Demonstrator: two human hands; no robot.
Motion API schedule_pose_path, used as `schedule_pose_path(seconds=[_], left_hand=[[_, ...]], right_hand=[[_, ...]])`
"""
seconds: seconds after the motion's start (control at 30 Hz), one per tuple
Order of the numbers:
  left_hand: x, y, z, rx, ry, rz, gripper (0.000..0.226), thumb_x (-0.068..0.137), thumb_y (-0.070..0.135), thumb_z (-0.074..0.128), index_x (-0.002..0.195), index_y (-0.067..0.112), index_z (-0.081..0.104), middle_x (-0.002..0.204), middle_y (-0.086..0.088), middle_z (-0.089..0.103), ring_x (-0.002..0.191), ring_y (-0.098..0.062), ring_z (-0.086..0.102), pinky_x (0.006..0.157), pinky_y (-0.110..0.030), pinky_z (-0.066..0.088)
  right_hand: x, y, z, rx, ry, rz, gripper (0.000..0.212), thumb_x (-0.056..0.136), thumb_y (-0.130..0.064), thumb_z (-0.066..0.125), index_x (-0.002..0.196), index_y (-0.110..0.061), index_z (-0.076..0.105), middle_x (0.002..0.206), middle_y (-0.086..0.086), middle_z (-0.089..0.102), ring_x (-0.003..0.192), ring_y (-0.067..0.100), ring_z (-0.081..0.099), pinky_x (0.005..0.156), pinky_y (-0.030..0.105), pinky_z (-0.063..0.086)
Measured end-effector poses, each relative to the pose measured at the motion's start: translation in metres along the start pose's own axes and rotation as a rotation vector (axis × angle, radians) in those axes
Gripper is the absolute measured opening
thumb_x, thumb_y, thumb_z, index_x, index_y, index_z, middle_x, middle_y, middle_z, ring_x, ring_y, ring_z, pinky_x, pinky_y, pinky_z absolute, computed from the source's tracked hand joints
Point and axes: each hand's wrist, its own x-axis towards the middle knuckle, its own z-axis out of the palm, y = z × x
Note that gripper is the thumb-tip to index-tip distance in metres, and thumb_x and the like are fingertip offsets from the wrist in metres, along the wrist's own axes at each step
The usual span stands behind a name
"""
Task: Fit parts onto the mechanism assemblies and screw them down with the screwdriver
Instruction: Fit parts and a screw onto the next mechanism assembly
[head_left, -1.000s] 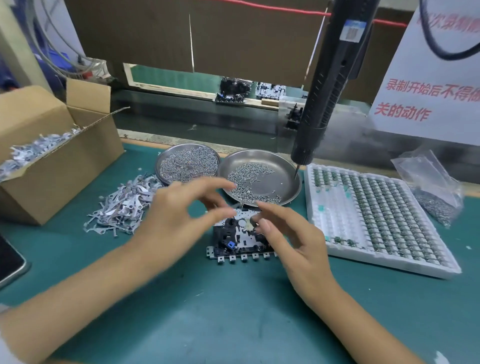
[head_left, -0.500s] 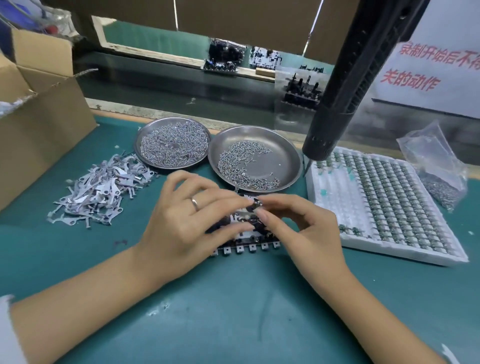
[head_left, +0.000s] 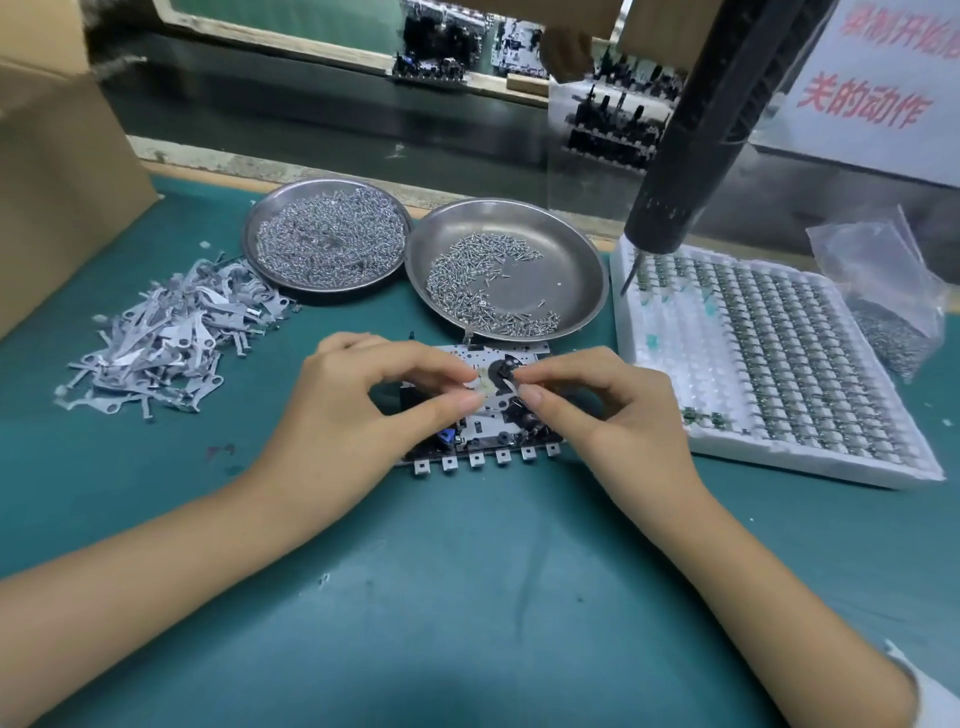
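I see the mechanism (head_left: 480, 415) flat on the green mat (head_left: 467, 597), just in front of the right-hand dish of screws (head_left: 571, 260). Left hand (head_left: 358, 410) and right hand (head_left: 597, 410) both curl over it, each pinching a small pale part (head_left: 487, 385) on its top. Screwdriver (head_left: 691, 145) hangs unheld above the white tray (head_left: 675, 364).

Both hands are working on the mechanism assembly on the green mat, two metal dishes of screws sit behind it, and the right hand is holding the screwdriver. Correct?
Not quite. The screwdriver hangs untouched above the white tray; the right hand is down at the mechanism assembly with the left hand, fingertips pinching at a small part. The head view shows this. The two dishes of screws are as you say.
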Motion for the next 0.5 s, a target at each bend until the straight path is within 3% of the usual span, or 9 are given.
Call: schedule_pose_path(seconds=[0.1,0.23,0.4,0.5], left_hand=[[-0.0014,0.0009,0.0009,-0.016,-0.028,-0.013,0.014,0.067,0.040,0.071,0.079,0.034,0.071,0.071,0.031,0.067,0.081,0.012,0.058,0.093,-0.039,0.040],[-0.0012,0.0010,0.0003,-0.068,-0.080,-0.052,0.018,0.065,0.038,0.074,0.081,0.030,0.073,0.071,0.024,0.069,0.072,0.005,0.066,0.090,-0.046,0.048],[0.0006,-0.0022,0.0005,-0.089,-0.100,-0.060,0.017,0.065,0.033,0.076,0.081,0.025,0.074,0.071,0.017,0.071,0.068,0.003,0.067,0.070,-0.013,0.051],[0.0001,-0.0034,0.0000,-0.101,-0.109,-0.072,0.015,0.069,0.023,0.080,0.082,0.026,0.074,0.070,0.015,0.072,0.067,0.002,0.067,0.066,-0.010,0.050]], right_hand=[[-0.0008,0.0004,0.0007,-0.118,-0.029,-0.129,0.026,0.078,0.005,0.070,0.087,-0.020,0.074,0.091,-0.008,0.069,0.094,0.010,0.063,0.085,0.019,0.047],[-0.0023,0.0015,0.0006,-0.182,-0.094,-0.242,0.021,0.077,0.007,0.061,0.087,-0.007,0.075,0.086,-0.001,0.071,0.087,0.012,0.063,0.082,0.021,0.048],[-0.0034,0.0018,0.0001,-0.241,-0.163,-0.326,0.025,0.076,0.010,0.059,0.089,-0.005,0.075,0.081,0.002,0.072,0.079,0.016,0.062,0.076,0.023,0.048],[-0.0032,0.0020,-0.0018,-0.239,-0.181,-0.325,0.023,0.077,0.009,0.058,0.088,-0.004,0.075,0.080,0.003,0.072,0.079,0.016,0.062,0.076,0.021,0.046]])
